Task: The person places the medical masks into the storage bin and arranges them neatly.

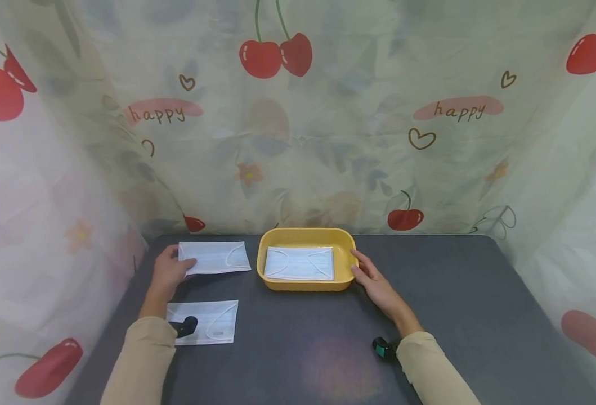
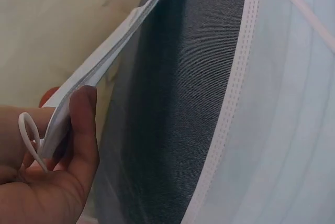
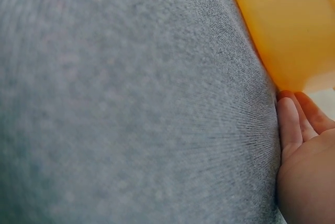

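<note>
My left hand (image 1: pixel 168 273) pinches a white face mask (image 1: pixel 214 257) at its left end, thumb on top. In the left wrist view this mask (image 2: pixel 112 41) is seen edge-on, raised at a slant above the tabletop, with an ear loop (image 2: pixel 30 137) hanging by the fingers. Another mask (image 1: pixel 209 322) lies nearer me, partly covered by the left forearm and wrist camera. A yellow tray (image 1: pixel 308 286) stands at the back middle with a mask (image 1: pixel 299 263) lying flat inside. At the tray's right end, my right hand (image 1: pixel 379 287) touches the rim with extended fingers.
The dark grey tabletop (image 1: pixel 287 349) ends at the back against a hanging curtain (image 1: pixel 303 169) printed with cherries. Similar curtain sides rise at left and right. Small black wrist cameras sit on both wrists, the right one (image 1: pixel 384 349) low over the table.
</note>
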`<state>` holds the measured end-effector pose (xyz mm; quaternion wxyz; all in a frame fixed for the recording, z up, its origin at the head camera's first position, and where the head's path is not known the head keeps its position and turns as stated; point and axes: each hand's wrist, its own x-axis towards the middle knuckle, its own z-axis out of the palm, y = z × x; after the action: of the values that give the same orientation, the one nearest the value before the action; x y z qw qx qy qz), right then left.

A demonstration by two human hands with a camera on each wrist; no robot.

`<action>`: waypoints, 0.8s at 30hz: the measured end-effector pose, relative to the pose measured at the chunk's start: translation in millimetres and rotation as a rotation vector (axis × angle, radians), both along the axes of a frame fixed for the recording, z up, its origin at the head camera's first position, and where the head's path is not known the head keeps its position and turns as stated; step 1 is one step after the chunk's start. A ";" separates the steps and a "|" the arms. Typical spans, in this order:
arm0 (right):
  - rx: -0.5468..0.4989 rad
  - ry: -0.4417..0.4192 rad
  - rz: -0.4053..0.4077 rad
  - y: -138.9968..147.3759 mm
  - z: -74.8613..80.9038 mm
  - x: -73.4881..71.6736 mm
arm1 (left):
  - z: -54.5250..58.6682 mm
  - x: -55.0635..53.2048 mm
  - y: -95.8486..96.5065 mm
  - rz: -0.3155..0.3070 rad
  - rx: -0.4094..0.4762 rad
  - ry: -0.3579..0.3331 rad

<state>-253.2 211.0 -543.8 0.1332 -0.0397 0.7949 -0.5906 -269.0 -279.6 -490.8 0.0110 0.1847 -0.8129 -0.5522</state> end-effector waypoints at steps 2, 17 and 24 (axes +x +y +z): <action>-0.004 0.001 0.000 0.1 0.0 -0.2 | 3.2 1.2 -0.8 -0.011 0.014 0.023; -0.001 -0.021 -0.007 -0.2 2.7 0.8 | 42.4 13.9 -0.4 -0.006 0.017 0.111; 0.002 -0.016 0.005 0.2 2.6 0.9 | 57.9 17.8 1.0 -0.031 -0.008 0.153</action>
<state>-252.3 211.2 -541.2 0.1408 -0.0368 0.7942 -0.5899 -251.2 -278.5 -432.9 0.0649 0.1292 -0.8147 -0.5616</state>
